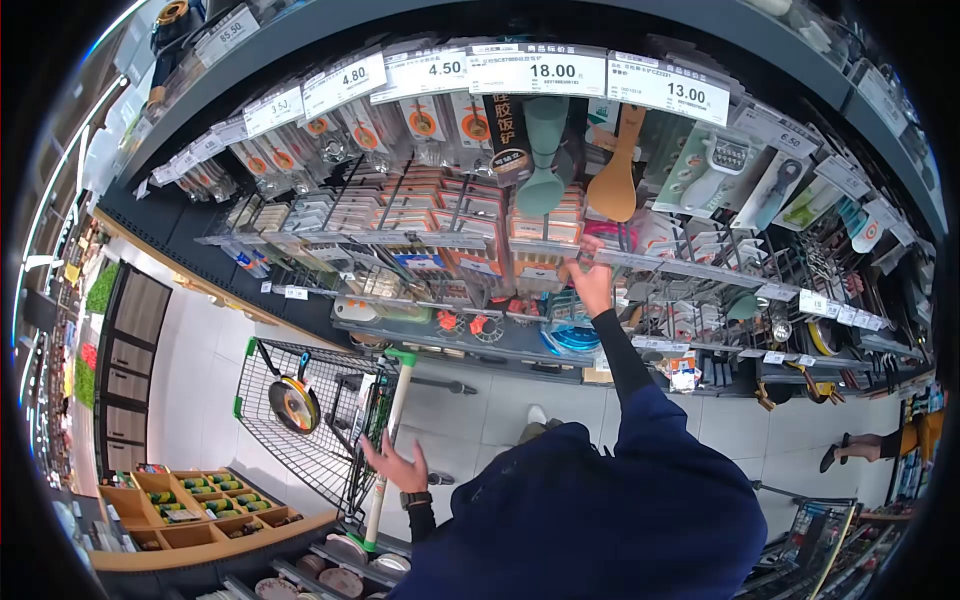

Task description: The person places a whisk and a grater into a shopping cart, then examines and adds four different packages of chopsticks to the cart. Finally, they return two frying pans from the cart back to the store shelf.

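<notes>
Reaching: right fingers (574, 270) just beside orange-edged packets (545, 229), grip unclear; left fingers (373, 453) released, spread near cart handle (399, 400).

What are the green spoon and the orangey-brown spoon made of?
The green spoon looks like matte silicone, maybe plastic: its colour is even, and the black package beside it says silicone in Chinese. The orangey-brown spoon looks smooth and wood-coloured, but could be silicone.

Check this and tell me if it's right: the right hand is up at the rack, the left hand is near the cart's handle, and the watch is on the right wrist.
Not quite: the watch is on the left wrist, as the head view shows. The right hand is up at the rack, and the left hand is near the cart's handle.
</notes>
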Tool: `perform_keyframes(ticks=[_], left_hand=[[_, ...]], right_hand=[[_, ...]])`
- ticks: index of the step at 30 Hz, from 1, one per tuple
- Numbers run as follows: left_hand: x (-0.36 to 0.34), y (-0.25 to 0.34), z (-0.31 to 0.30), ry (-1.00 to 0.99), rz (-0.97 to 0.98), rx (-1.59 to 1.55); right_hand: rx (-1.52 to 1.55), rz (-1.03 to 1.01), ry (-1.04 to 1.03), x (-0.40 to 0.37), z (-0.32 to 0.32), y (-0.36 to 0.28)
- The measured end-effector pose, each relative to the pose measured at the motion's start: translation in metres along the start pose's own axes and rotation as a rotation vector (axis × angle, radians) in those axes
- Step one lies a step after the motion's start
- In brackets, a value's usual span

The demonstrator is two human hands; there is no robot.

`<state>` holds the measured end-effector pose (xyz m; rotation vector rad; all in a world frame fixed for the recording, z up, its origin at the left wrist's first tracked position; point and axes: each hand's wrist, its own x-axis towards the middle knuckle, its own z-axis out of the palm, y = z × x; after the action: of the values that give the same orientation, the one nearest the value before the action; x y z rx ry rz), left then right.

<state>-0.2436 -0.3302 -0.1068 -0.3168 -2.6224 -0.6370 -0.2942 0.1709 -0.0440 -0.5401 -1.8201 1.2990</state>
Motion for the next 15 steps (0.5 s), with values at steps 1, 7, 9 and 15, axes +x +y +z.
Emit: perform_keyframes(ticks=[1,7,9,15], left_hand=[[0.004,0.02,0.007,0.009,-0.007,-0.051],[0.031,0.12,0.061,-0.188,0.01,-0.393],[0.038,0.142,0.072,-0.281,0.113,-0.45],[0.067,0.184,0.097,-0.443,0.137,-0.665]], right_hand=[[-0.036,-0.009,-0.01,0.001,-0.001,0.011],[-0.074,0.117,-0.114,-0.008,0.001,0.04],[-0.166,0.143,-0.209,-0.01,0.001,0.042],[-0.012,0.265,-0.365,-0.015,-0.005,0.02]])
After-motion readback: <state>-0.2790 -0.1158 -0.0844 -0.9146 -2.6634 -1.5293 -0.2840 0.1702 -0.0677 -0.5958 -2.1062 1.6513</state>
